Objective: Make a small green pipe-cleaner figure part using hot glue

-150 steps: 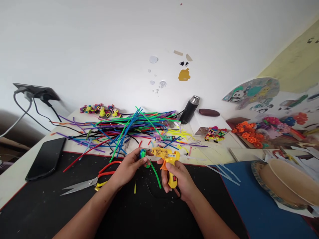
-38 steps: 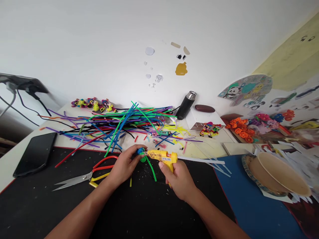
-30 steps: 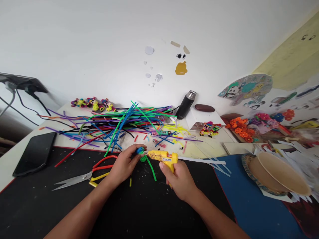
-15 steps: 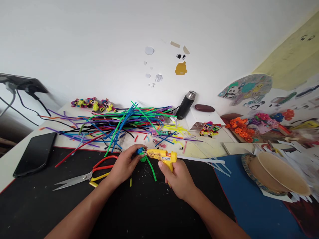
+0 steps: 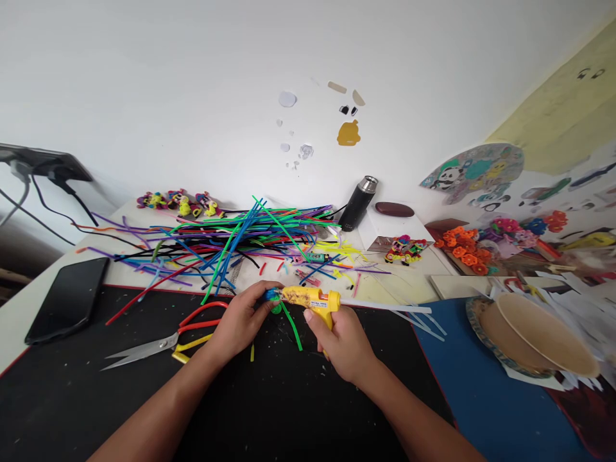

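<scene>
One black mat [image 5: 269,410], white wall [image 5: 192,96] — left hand [image 5: 243,319] holds blue-green piece [image 5: 274,303], right hand [image 5: 347,340] glue gun [image 5: 308,297].

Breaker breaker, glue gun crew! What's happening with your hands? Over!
Left hand pinching blue-and-green piece. Right hand gripping yellow glue gun. Gun's tip right by piece, touch unclear. Scissors beside left forearm, seemingly out of the way.
</scene>
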`<state>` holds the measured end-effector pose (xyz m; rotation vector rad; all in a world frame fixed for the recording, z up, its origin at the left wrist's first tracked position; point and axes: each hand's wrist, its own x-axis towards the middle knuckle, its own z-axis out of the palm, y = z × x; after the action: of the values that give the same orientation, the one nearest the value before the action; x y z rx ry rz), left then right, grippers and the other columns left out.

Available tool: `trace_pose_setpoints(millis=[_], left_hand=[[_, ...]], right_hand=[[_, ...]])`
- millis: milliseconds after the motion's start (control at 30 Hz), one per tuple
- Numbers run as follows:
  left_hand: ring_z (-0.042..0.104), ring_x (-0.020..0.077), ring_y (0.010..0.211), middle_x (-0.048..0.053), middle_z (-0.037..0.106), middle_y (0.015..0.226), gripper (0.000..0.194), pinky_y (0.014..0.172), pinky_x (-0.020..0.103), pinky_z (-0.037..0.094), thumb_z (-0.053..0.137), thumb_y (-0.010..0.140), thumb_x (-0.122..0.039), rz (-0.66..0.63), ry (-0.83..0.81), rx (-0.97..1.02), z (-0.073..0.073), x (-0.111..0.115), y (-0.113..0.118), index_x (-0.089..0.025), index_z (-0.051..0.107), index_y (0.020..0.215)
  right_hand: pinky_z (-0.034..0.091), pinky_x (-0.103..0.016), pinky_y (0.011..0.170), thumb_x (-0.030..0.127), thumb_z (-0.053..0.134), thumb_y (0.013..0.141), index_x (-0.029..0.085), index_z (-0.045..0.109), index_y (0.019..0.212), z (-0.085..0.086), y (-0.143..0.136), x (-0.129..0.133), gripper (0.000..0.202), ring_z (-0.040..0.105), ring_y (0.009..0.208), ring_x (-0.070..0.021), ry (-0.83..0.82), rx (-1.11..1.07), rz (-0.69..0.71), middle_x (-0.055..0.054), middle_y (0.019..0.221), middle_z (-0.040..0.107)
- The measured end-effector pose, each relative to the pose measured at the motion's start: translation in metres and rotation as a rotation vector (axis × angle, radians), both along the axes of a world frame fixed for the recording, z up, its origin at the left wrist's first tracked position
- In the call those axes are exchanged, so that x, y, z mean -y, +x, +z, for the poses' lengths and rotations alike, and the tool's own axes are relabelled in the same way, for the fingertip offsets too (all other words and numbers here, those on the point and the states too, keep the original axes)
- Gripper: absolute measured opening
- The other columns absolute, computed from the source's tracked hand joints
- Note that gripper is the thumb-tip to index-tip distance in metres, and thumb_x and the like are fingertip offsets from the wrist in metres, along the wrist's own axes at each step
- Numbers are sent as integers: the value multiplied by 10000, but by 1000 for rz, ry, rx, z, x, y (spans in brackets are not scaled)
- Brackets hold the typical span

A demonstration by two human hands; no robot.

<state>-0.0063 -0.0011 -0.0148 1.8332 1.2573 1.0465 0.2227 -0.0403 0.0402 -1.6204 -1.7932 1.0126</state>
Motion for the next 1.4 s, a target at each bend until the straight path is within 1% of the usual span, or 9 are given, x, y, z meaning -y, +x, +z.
trace_pose_setpoints(millis=[200, 433, 633, 967, 1133, 1300, 1400], left_hand=[[764, 247, 1064, 60, 807, 1172, 246, 998, 366, 588, 604, 975, -295, -6, 4, -3, -1, 0, 0, -242, 719, 1186], [763, 261, 1103, 63, 805, 1198, 261, 1012, 384, 591, 603, 982, -315, 6, 4, -15, -2, 0, -1, -252, 720, 1206], [761, 274, 1130, 65, 808, 1209, 268, 1019, 391, 589, 606, 975, -334, 18, -12, -19, 2, 1, 0, -258, 732, 1199], [762, 278, 1140, 71, 811, 1209, 270, 1021, 399, 591, 601, 981, -340, 22, 4, -25, 3, 1, 0, -253, 728, 1203], [771, 283, 1114, 73, 817, 1202, 269, 1010, 407, 600, 610, 980, -369, 24, 6, -21, 5, 1, 1, -256, 734, 1190], [769, 279, 1112, 75, 814, 1215, 280, 1020, 404, 595, 617, 967, -354, 23, 4, -22, 1, 1, 0, -251, 738, 1197], [766, 277, 1114, 76, 812, 1224, 284, 1023, 407, 592, 611, 969, -346, 26, 8, -16, -1, 0, -1, -251, 736, 1207]], right_hand=[[342, -260, 445, 597, 525, 1007, 237, 476, 538, -2, 2, -1, 593, 464, 376, -127, 3, -5, -11, 22, 394, 451], [366, -240, 444, 618, 508, 1009, 234, 484, 544, 1, 2, 0, 603, 489, 378, -124, -45, -39, -20, 28, 404, 444], [356, -240, 432, 575, 513, 1009, 234, 488, 560, 1, 4, 2, 564, 486, 373, -123, -29, -48, 1, 16, 419, 490], [365, -246, 446, 583, 506, 1003, 236, 482, 555, 4, 4, 2, 566, 479, 372, -125, -38, -33, -8, 25, 399, 460], [347, -257, 442, 580, 523, 1001, 230, 500, 572, 2, 4, 6, 554, 492, 407, -137, -8, 11, -4, 1, 434, 512], [346, -257, 447, 565, 517, 1010, 231, 495, 563, 2, 2, 6, 559, 482, 414, -138, 2, 28, 10, 6, 416, 486], [342, -253, 449, 542, 517, 1014, 230, 495, 569, 2, 1, 6, 544, 480, 413, -134, -4, 34, 18, 7, 423, 497]])
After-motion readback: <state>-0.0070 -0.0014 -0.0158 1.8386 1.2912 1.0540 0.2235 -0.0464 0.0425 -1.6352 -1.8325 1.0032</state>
